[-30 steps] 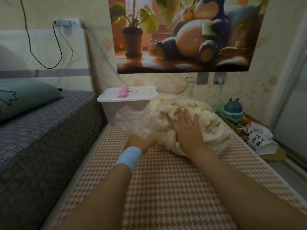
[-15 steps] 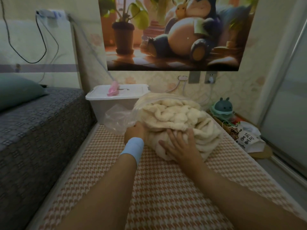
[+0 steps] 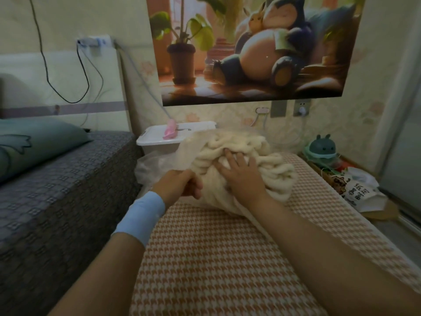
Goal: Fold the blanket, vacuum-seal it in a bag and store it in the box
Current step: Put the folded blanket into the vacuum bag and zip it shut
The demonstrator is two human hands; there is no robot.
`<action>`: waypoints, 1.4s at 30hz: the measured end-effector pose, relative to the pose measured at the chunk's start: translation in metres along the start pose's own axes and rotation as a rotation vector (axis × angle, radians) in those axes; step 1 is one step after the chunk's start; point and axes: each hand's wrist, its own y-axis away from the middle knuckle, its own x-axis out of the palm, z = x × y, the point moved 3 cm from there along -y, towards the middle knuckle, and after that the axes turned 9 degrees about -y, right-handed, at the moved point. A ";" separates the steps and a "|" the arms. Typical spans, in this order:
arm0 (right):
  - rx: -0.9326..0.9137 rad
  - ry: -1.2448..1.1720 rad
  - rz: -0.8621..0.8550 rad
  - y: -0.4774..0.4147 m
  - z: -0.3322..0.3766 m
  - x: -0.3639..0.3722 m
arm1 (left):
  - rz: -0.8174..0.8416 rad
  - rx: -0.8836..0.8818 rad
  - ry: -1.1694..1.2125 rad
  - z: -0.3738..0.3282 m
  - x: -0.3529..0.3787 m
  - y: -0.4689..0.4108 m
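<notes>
On the houndstooth mat (image 3: 205, 258) before the box (image 3: 159, 134), my left hand (image 3: 180, 185) grips the clear bag (image 3: 155, 165) by its mouth while my right hand (image 3: 241, 176), fingers spread flat, presses the cream blanket (image 3: 268, 165) inside; stuffing looks unfinished, so next needs a deeper shove.

- Box (image 3: 159, 142): right half and most of the front wall hidden behind bag (image 3: 155, 163) and blanket (image 3: 239, 144); only the lid and left corner show.
- Left grip (image 3: 180, 183): fingertips buried in the bag's gathered plastic.
- Bag: mouth and seal strip not discernible.
- Blanket: middle covered by right grip (image 3: 241, 176); how much lies inside the bag cannot be told.
- Pink object (image 3: 170, 131) on box lid: blurred, kind unclear.
- Poster (image 3: 250, 53): top cut off.
- Pillow (image 3: 34, 142): cut at left edge.
- White sack (image 3: 360, 192): lettering too small to read.
</notes>
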 end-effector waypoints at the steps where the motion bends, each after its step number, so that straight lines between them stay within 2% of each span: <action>1: -0.040 -0.036 0.010 -0.002 0.011 0.002 | -0.008 -0.028 -0.008 0.002 0.002 -0.001; 3: -0.098 -0.105 0.006 -0.003 0.028 0.006 | 0.024 -0.003 -0.135 0.001 0.015 -0.004; 6: -0.099 -0.176 -0.068 0.003 0.033 0.004 | 0.003 0.206 -0.705 -0.001 0.042 -0.011; 10: 0.144 -0.142 -0.092 0.022 0.019 0.001 | -0.038 0.298 -1.422 0.026 0.062 -0.022; 13: 0.264 -0.245 -0.120 0.039 0.002 0.000 | -0.099 0.382 -1.686 0.039 0.061 -0.027; 15: 0.150 -0.285 -0.135 0.050 -0.001 -0.008 | -0.132 0.356 -1.697 0.034 0.057 -0.028; 17: -0.039 -0.236 -0.141 0.064 0.000 -0.016 | -0.129 0.313 -1.668 0.029 0.053 -0.028; 18: -0.069 -0.203 -0.106 0.070 0.001 -0.015 | -0.127 0.313 -1.636 0.026 0.050 -0.027; 21: 0.064 -0.157 -0.004 0.083 0.007 0.000 | -0.167 0.368 -1.435 0.020 0.040 -0.029; 25: 0.232 -0.191 0.012 0.062 0.002 0.006 | -0.064 0.440 -1.239 0.001 0.037 -0.015; 27: 0.213 -0.180 0.066 0.040 -0.002 -0.001 | 0.046 0.387 -1.098 -0.007 0.035 -0.003; 29: 0.168 -0.233 0.105 0.024 0.001 -0.007 | 0.105 0.374 -1.149 -0.013 0.036 0.005; 32: -0.005 -0.439 0.148 0.018 0.013 0.002 | -0.035 0.396 -1.344 -0.022 0.039 0.005; 34: -0.073 -0.658 0.147 0.020 0.013 0.006 | -0.172 0.445 -1.258 -0.027 0.043 -0.002; 36: -0.029 -0.948 0.153 0.022 0.005 -0.002 | -0.264 0.521 -1.102 -0.027 0.054 -0.012; 39: 0.135 -1.247 0.150 0.034 -0.011 -0.032 | -0.172 0.468 -1.022 -0.021 0.080 -0.027; 40: 0.223 -1.286 0.099 0.038 -0.019 -0.039 | -0.124 0.420 -1.087 -0.015 0.083 -0.033; 42: 0.442 -1.155 -0.128 0.048 -0.049 -0.040 | -0.042 0.352 -1.344 -0.003 0.085 -0.045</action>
